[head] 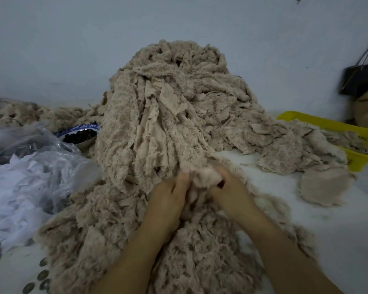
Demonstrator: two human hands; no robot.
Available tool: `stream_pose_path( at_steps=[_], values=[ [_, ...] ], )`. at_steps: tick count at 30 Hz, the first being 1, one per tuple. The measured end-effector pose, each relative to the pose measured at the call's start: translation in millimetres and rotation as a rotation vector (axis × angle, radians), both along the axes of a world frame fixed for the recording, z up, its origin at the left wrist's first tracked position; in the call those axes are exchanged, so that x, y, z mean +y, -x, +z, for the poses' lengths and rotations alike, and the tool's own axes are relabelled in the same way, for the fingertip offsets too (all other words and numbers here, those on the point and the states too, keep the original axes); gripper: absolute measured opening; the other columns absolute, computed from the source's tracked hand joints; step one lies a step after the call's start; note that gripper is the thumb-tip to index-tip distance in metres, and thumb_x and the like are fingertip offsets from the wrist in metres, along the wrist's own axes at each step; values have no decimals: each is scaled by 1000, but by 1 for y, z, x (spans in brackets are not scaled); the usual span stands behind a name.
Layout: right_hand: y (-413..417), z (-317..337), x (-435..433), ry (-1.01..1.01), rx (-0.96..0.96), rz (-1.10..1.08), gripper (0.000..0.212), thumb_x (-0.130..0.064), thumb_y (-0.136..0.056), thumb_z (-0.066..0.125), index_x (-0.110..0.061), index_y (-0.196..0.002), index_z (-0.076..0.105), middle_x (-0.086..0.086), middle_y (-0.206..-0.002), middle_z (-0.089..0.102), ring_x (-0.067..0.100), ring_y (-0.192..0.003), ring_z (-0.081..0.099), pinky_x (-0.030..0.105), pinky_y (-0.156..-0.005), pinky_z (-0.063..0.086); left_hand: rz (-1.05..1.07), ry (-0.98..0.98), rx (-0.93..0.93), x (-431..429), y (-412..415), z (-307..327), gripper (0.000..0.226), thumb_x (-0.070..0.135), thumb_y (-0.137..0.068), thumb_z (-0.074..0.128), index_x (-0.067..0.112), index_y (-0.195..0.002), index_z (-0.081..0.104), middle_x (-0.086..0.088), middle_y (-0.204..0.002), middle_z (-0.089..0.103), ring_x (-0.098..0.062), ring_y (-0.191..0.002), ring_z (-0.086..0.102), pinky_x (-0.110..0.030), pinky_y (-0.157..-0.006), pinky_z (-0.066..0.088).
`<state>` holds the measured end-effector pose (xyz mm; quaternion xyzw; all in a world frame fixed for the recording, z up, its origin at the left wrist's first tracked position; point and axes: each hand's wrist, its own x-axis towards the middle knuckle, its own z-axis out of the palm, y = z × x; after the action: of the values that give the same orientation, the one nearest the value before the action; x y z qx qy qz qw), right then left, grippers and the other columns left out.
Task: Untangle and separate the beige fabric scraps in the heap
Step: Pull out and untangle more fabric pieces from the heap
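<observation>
Before pale wall, tall fluffy beige heap [170,107] of tangled scraps.

Yellow plastic basket [327,123] at right, black handbag [359,79] hanging on pale grey wall [72,39], blue-and-white patterned bowl [79,129] of dark pieces, crumpled clear plastic bag [40,149], white table [338,230], round metal discs [43,274]
</observation>
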<state>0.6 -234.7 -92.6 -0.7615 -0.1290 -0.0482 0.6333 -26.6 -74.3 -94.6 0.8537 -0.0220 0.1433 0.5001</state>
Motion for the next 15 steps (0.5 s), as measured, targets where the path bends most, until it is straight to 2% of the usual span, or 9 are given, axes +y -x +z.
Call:
stream_pose_path(
  at_steps=[1,3,4,5,7,8,10,12,15],
  values=[
    [-3,6,-6,-346,20,-13,24,-7,-92,62,-30,-87,66,-1,-81,70,5,-68,63,16,-56,49,13,23,-27,1,-1,-1,71,76,-93,22,28,-67,68,8,-67,67,-2,-63,60,-18,-58,46],
    [-13,13,-23,-1041,81,35,13,-23,-92,65,-20,-105,65,4,-102,71,11,-84,70,21,-63,55,-2,66,-81,2,-3,-2,68,69,-93,26,20,-91,72,5,-86,69,-4,-77,61,-28,-69,53],
    [-15,11,-28,-1168,131,6,32,-34,-88,66,-17,-115,60,7,-113,70,14,-94,72,22,-66,56,1,39,-104,2,-4,-4,66,66,-95,29,15,-95,70,1,-91,67,-5,-80,60,-31,-71,52],
    [-13,9,-26,-1108,219,-21,44,-41,-86,66,-17,-120,55,9,-117,69,17,-98,73,24,-67,57,11,-12,-119,2,-6,-5,57,61,-98,35,15,-98,68,1,-96,64,-3,-84,58,-30,-74,51],
    [-12,-6,-14,-709,316,-74,38,-42,-91,63,-17,-119,57,5,-108,73,15,-93,73,25,-68,56,29,-136,-120,0,-11,-7,30,44,-102,46,23,-114,64,8,-115,55,11,-93,52,-17,-76,48],
    [-11,-14,-7,-490,299,-98,32,-38,-93,63,-18,-118,61,1,-100,75,12,-88,73,24,-68,55,35,-188,-99,-2,-13,-8,30,41,-101,49,25,-126,58,9,-128,48,15,-94,49,-12,-75,45],
    [-12,-24,3,-148,200,-160,17,-34,-96,62,-28,-112,64,-2,-93,72,8,-82,70,21,-68,54,63,-244,-2,-4,-16,-12,48,44,-98,53,27,-142,43,7,-142,36,9,-101,48,-20,-82,47],
    [-12,-27,8,24,156,-171,7,-38,-97,59,-39,-103,62,-7,-97,69,7,-84,68,24,-72,56,89,-266,81,-5,-19,-15,45,44,-97,56,23,-137,49,3,-132,47,-14,-108,54,-31,-87,50],
    [-8,-25,9,43,215,-161,17,-44,-98,55,-37,-113,58,-9,-94,68,3,-70,68,23,-66,54,45,-213,23,-3,-20,-17,16,28,-100,56,15,-103,65,4,-100,57,-13,-93,55,-8,-73,40]
  ],
)
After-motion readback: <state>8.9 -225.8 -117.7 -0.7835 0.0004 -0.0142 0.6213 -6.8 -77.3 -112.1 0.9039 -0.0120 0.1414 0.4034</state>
